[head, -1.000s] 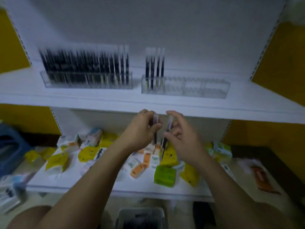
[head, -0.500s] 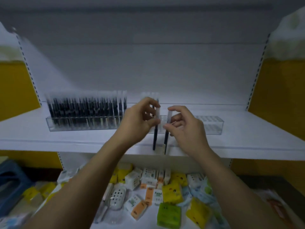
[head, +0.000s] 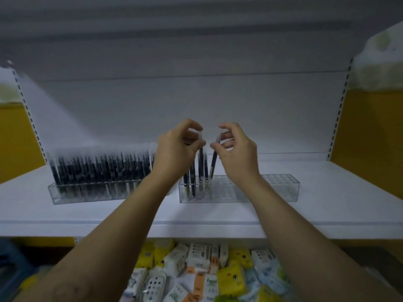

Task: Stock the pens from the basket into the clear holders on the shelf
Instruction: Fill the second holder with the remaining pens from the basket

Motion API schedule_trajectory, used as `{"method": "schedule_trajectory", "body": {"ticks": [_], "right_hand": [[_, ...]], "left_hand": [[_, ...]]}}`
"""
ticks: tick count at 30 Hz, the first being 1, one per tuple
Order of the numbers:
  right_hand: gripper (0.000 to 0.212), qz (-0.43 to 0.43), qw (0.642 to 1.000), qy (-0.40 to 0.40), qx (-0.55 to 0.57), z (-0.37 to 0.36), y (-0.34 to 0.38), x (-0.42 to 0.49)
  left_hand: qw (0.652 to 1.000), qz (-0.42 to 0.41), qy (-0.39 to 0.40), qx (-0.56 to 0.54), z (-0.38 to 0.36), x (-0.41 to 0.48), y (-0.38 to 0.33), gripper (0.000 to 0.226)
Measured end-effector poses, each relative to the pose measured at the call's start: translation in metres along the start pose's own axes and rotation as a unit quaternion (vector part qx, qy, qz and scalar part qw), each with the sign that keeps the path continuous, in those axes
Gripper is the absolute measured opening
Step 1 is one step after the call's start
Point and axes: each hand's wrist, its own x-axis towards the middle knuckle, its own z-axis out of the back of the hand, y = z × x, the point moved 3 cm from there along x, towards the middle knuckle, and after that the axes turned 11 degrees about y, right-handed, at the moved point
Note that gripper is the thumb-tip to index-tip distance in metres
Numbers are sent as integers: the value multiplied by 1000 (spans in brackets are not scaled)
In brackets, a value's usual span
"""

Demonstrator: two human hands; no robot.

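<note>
One white packet [head: 211, 284], lying below the shelf [head: 196, 216], bore green lettering that looked like "Focal". Print on the neighbouring packets [head: 197, 255] below the shelf was too blurred to read.

dim, soft blur, wide-angle edge distortion

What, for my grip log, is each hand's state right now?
Left hand: closed, pinching an upright pen by its top.
Right hand: closed, pinching a tilted pen by its top.
</note>
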Motion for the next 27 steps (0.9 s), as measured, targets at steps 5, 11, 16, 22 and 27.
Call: {"method": "schedule_trajectory", "body": {"ticks": [5, 11, 16, 22, 27], "right_hand": [[37, -11, 1000, 7, 3, -10, -11, 15], [39, -37, 999, 26, 13, -13, -21, 14], [44, -24, 983, 135, -125, -21, -25, 1], [60, -31, 951, 235, -201, -14, -25, 1], [62, -55, 942, 258, -205, -13, -22, -1]], "left_hand": [[1000, 11, 18, 18, -10, 12, 11, 19], [999, 22, 19, 18, -7, 17, 16, 19], [999, 17, 27, 24, -4, 15, 15, 19], [997, 44, 34, 47, 3, 17, 14, 21], [989, 59, 84, 105, -7, 15, 18, 22]]}}
